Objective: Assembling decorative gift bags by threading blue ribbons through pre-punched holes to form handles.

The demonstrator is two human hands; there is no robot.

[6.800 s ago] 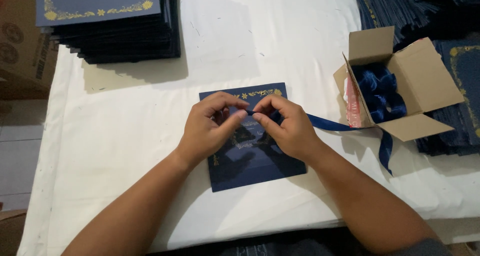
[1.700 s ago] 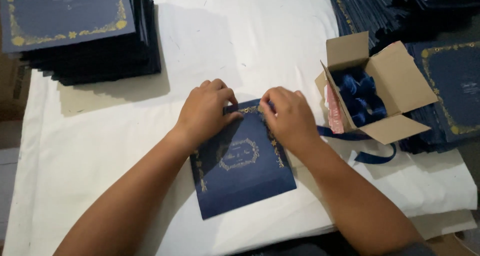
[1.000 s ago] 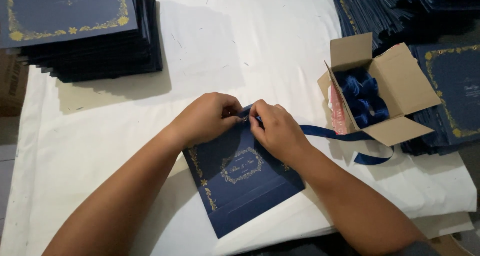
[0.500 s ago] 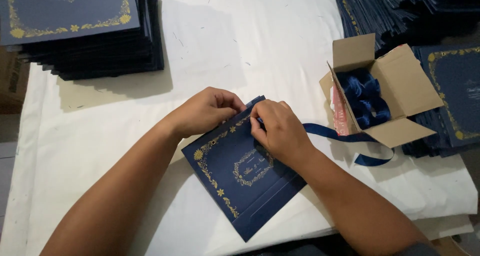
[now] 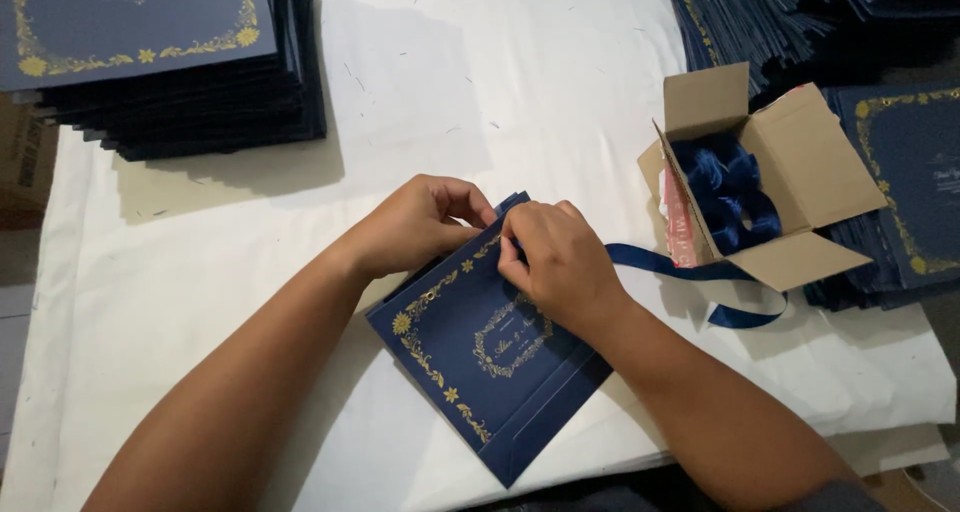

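Navy bag (image 5: 490,357) with gold floral border lies flat on the white cloth (image 5: 200,302), turned at an angle, one corner toward the lower edge of the table, its upper end under both hands. Left hand (image 5: 415,227) rests on that upper end, fingers curled tight, thumb and forefinger pinched at the bag's edge; what sits between the tips cannot be told. Right hand (image 5: 560,262) lies on the bag just beside the left, fingers bent down and pressed to the same edge, nearly touching the left fingertips. Whether it grips the ribbon or only the edge, cannot tell.

Blue ribbon (image 5: 690,270) runs from under the right hand across the cloth to the cardboard box (image 5: 810,172), then loops back below the box's front flap. Box stands open to the right of the hands, flaps spread, dark blue ribbon rolls (image 5: 725,187) inside, a pink-red strip along its left inner wall.

Far left, tall stack of bags (image 5: 160,62), same gold border on top. Far right, behind and beside the box, more bags (image 5: 800,17) fanned out, one (image 5: 915,172) face up by the right edge. Brown carton (image 5: 25,162) partly seen off the table at left.
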